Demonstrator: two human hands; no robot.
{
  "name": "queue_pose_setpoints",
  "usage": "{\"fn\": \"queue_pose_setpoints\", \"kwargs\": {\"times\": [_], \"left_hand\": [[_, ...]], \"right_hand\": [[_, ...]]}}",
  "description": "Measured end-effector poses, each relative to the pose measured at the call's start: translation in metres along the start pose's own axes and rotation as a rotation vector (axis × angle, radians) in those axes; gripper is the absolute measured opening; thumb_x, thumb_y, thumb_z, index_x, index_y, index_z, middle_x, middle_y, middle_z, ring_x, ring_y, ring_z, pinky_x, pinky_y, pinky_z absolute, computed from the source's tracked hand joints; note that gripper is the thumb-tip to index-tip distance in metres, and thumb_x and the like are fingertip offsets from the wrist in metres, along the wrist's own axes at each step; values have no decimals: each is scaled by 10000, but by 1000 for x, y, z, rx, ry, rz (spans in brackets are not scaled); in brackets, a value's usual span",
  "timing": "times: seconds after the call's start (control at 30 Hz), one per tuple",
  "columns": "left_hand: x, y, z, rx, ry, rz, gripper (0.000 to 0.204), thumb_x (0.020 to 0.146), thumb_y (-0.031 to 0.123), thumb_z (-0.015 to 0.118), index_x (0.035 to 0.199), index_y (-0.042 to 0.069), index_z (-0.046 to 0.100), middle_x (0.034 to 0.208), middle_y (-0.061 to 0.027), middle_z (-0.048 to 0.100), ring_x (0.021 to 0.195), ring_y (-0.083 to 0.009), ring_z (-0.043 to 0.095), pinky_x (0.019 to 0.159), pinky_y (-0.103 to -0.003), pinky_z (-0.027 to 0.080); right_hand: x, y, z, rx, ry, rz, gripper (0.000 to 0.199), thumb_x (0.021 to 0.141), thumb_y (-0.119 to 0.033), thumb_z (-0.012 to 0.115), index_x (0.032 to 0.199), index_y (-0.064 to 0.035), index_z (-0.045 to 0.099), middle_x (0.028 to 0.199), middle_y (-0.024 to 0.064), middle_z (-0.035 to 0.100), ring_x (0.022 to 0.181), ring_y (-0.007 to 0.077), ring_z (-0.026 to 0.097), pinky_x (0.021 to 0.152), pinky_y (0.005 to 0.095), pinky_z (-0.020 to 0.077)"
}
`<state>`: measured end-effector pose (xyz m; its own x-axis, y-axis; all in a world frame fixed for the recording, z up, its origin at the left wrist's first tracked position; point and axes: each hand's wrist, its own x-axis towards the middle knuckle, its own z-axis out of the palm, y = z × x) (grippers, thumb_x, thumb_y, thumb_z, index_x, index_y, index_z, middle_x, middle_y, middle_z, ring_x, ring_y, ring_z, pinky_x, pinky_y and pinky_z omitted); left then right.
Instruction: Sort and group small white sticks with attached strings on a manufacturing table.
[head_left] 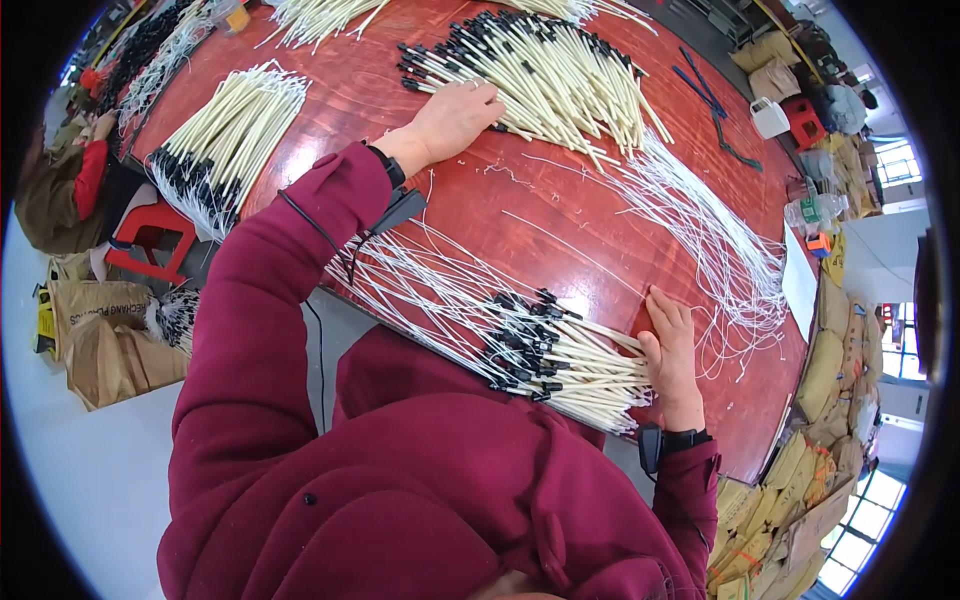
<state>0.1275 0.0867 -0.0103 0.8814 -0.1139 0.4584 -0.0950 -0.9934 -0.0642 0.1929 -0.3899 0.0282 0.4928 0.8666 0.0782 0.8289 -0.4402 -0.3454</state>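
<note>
My left hand [458,120] reaches across the table to the near left edge of a large pile of thin cream tubes [560,90]. These tubes have black end pieces and long white wires [710,240] trailing to the right. Its fingers curl down against the tubes; their tips are partly hidden, and what they grip cannot be made out. My right hand [672,350] rests beside the tube ends of a nearer bundle [590,365], thumb and fingers apart. Black pieces gather at that bundle's middle, and its white wires run left. A single white wire [580,255] lies beyond it.
Another tube bundle [235,130] lies at the left of the red table [400,270]. Dark strips [715,110] lie toward the far right. A white sheet [798,280] and a clear bottle [815,210] are at the right edge. A red stool [155,240] stands left; sacks [800,490] line the right.
</note>
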Motion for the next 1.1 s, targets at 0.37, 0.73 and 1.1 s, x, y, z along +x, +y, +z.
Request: {"fn": "queue_pose_setpoints", "kwargs": {"times": [0.37,0.73,1.1], "left_hand": [[16,4,-15,-100,114,127,233,858,72,605,1078,134,651,963,-63,584,921,-254,609,821,-375,464],[-36,76,-53,-525,-41,-19,203,849,40,672,1047,35,715,954,-103,633,906,-309,637,793,-408,511],[-67,92,-48,-517,-124,-194,180,868,59,676,1036,32,736,934,-105,645,879,-308,649,760,-408,527]], "right_hand": [[-1,0,5,60,48,30,524,957,-336,556,1275,76,618,1397,185,576,1241,362,508,1090,436,387],[-1,4,9,91,81,27,471,957,-272,577,1280,69,622,1392,186,579,1247,354,508,1095,424,380],[-3,1,10,97,93,56,459,934,-240,621,1280,61,626,1382,177,584,1247,342,511,1093,410,384]]}}
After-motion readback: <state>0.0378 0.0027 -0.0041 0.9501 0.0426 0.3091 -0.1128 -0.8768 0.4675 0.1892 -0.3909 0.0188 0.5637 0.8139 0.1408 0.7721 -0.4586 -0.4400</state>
